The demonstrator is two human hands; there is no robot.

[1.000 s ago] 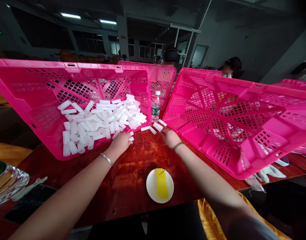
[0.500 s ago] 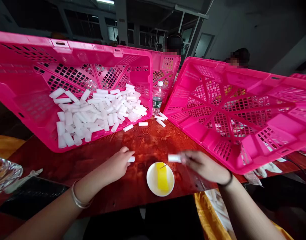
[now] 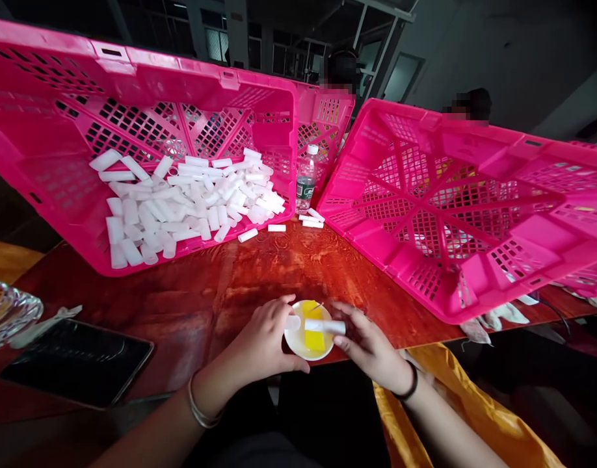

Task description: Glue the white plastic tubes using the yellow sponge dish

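My left hand holds a short translucent white tube, its open end turned toward the right. Facing it, my right hand grips a narrower white roll by its right end. A small gap seems to separate the two pieces, though the left end of the roll is hard to make out. Directly below them is a small white dish with a wet-looking yellow sponge in it. A thin dark stick lies across the sponge's far end.
A tilted pink crate at left holds many white tubes. Another pink crate leans at right. Between them stand a water bottle and a few loose tubes. A phone and glass dish lie left.
Both hands have moved inward over the dish, bringing the tube and the roll close together. The view has shifted slightly, showing more of the phone.
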